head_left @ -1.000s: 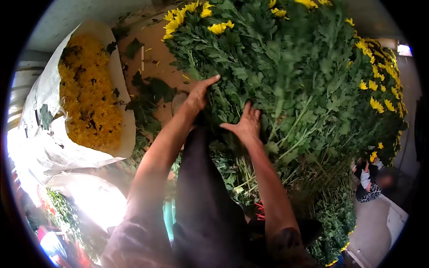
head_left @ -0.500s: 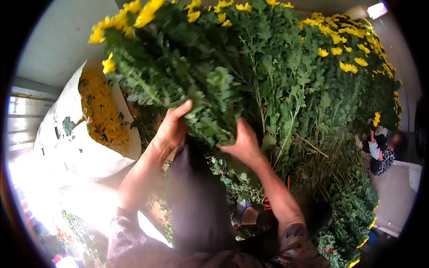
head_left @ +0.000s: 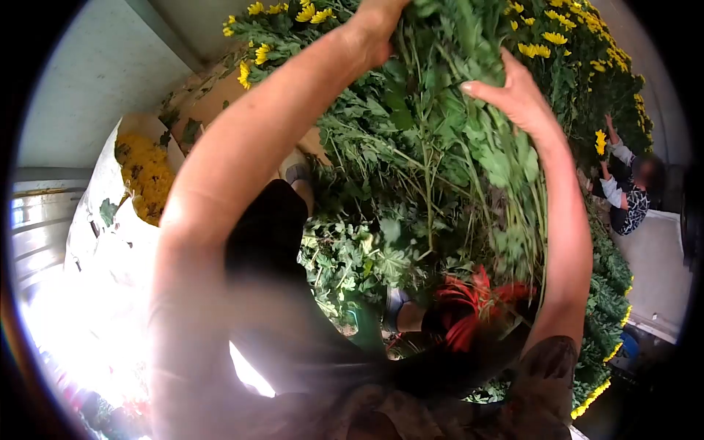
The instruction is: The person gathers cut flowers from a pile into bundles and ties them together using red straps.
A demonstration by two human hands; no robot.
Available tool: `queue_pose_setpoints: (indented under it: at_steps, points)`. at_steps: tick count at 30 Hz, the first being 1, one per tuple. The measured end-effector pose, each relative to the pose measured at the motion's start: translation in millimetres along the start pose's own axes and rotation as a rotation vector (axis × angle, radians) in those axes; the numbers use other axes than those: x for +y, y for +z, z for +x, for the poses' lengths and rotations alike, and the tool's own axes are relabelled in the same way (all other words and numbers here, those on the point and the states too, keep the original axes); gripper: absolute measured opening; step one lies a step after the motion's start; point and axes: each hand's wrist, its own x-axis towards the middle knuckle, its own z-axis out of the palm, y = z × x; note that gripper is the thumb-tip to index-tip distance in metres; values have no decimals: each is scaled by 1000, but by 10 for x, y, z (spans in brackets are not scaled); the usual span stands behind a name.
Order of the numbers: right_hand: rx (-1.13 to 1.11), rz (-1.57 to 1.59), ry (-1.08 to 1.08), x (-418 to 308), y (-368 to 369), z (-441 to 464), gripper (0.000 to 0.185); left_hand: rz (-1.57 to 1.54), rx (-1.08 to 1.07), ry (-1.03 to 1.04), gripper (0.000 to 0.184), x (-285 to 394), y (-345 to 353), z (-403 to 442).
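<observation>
The right hand [head_left: 521, 95] lies against a bunch of leafy stalks [head_left: 473, 44], its thumb spread over the near side and its fingers up along the right edge; the stalks pass between thumb and fingers, though how tightly they are clasped cannot be told; the left hand [head_left: 378, 33] is cut by the top edge of the view, just beside the upper part of the bunch, its fingers out of sight, so its grip cannot be told either. From the right hand the bunch runs upward out of view, and stalks and leaves hang downward along the inside of the right forearm [head_left: 565, 213], partly blurred.

Below the right hand, near the hanging ends, are red strips [head_left: 469, 301]; left of these is a shoe [head_left: 396, 308], with loose leaves [head_left: 359, 257] beyond it; another shoe [head_left: 297, 172] is below the left hand. Left of the left hand, past the forearm, are yellow flowers [head_left: 257, 55]; farther down on that side stands a white sack [head_left: 128, 249] with yellow flower heads [head_left: 147, 176] at its mouth. Above and right of the right hand are more yellow blooms [head_left: 557, 37]; well apart to its right, another person [head_left: 634, 194] has a hand at a yellow flower [head_left: 601, 141].
</observation>
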Motion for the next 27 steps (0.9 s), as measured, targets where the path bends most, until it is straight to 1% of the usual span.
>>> queue_pose_setpoints:
  at_steps: [2,3,4,6,7,8,9,10,11,12,13,14,15,16,17,18,19,20,21,22,23,25,27]
  points:
    - [137,-329,310,68,232,-26,105,36,-19,-146,62,-280,-113,-53]
    - [110,-433,370,296,352,-2,100,34,-15,-136,62,-493,-229,-57]
    - [84,-533,431,578,500,43,96,201,55,-234,68,-747,-390,-68]
    - [72,-428,528,1081,749,58,88,540,201,-448,84,-1056,-670,-175]
    - [87,-407,570,1169,896,-24,80,546,209,-466,84,-951,-675,-342]
    - [62,-391,578,1263,1042,-106,80,642,200,-544,85,-833,-692,-508]
    - [234,-480,393,1322,1198,-212,74,734,186,-632,86,-756,-691,-703]
    - [404,-565,200,1345,1349,-312,68,808,192,-526,84,-755,-778,-816]
    - [452,-630,15,1306,1521,-370,55,849,161,-499,82,-580,-766,-1030]
    - [431,-673,-172,1036,1693,-563,46,835,118,-373,61,-576,-1025,-1140]
    - [250,-480,-218,919,1909,-671,45,835,103,-368,58,-414,-1050,-1306]
    - [-16,-321,-134,901,2233,-727,44,914,154,-311,55,-338,-1210,-1440]
    - [-197,-252,-126,987,2668,-760,48,940,248,-194,43,-363,-1432,-1590]
    - [-264,-232,-112,931,2931,-811,60,1114,323,-118,38,-443,-1700,-1694]
    - [-385,-317,55,833,3139,-793,71,1426,377,-103,33,-667,-1996,-1827]
    - [-407,-311,136,961,3436,-769,77,1711,389,-163,29,-959,-2239,-1991]
    - [-266,-259,329,1155,3940,-907,98,1842,355,-332,26,-1281,-2377,-2235]
    - [-323,-279,402,1158,4400,-1170,99,1665,285,-793,41,-1447,-2181,-2379]
    - [-392,-278,426,1090,4658,-1393,97,1644,227,-920,43,-1791,-2230,-2638]
    - [-454,-268,415,1024,4795,-1590,94,1617,204,-978,45,-2111,-2235,-2897]
    - [-485,-270,398,1005,4877,-1705,92,1592,210,-982,46,-2410,-2199,-3125]
    - [-519,-268,365,1049,4811,-1740,87,1551,255,-932,50,-2917,-2069,-3381]
    - [-543,-252,311,1103,4519,-1649,82,1509,334,-833,54,-3220,-1961,-3384]
